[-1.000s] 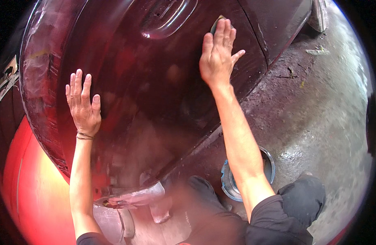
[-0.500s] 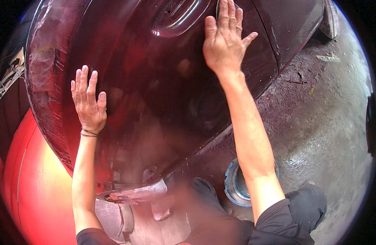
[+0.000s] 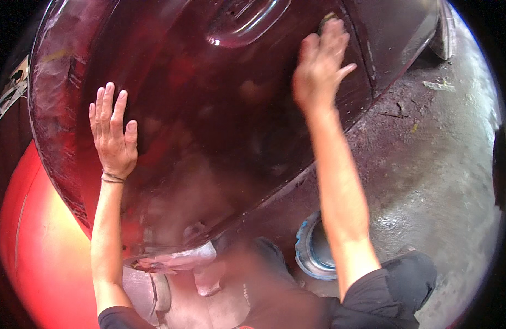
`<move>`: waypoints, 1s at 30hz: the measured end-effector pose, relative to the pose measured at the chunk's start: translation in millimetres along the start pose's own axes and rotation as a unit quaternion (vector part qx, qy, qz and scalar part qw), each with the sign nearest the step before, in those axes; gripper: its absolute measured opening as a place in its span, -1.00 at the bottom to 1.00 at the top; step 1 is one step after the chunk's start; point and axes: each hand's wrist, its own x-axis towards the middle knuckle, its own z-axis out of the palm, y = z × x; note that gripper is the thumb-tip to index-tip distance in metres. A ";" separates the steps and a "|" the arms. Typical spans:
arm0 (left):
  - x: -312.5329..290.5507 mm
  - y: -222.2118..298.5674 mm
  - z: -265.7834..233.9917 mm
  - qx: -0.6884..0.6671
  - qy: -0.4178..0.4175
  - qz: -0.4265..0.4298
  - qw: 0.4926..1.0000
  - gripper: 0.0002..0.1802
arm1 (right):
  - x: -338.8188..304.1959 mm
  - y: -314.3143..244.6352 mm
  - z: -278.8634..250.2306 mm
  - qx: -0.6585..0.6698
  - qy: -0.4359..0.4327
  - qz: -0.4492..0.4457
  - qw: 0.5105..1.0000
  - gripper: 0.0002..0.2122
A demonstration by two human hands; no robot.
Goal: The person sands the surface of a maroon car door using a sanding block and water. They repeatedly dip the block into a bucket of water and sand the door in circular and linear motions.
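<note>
The left hand (image 3: 114, 134) lies flat on the dark red panel (image 3: 220, 131), likely as a brace, while the right hand (image 3: 321, 68), fingers outstretched, covers what seems a small pad (image 3: 328, 17) at the far right.

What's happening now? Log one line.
left grip: flat on dark red panel | right grip: over small pad on panel | blue-edged basin: on floor

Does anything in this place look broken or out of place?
Yes. The bucket on the floor has a jagged blue rim, as if chipped; a smooth edge would be usual. To the right of the dark red car panel, a pale scrap and dark bits lie loose like litter.
</note>
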 end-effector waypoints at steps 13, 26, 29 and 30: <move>4.5 2.3 -3.9 0.007 -0.002 0.009 1.000 -0.39 | 45.2 -17.2 -4.4 0.006 0.014 -0.001 1.000 -0.38; 0.0 -1.1 -5.7 0.024 -0.022 0.002 0.999 -0.37 | 76.1 -40.1 0.4 -0.005 -0.027 -0.146 0.989 -0.38; -3.1 -3.5 -8.7 0.029 -0.026 -0.002 0.999 -0.36 | 25.6 -15.1 -9.3 -0.001 -0.057 -0.155 0.986 -0.38; 0.2 -0.9 -5.6 0.023 -0.021 0.000 0.999 -0.36 | 9.4 -3.5 -14.3 -0.001 -0.078 -0.140 0.987 -0.38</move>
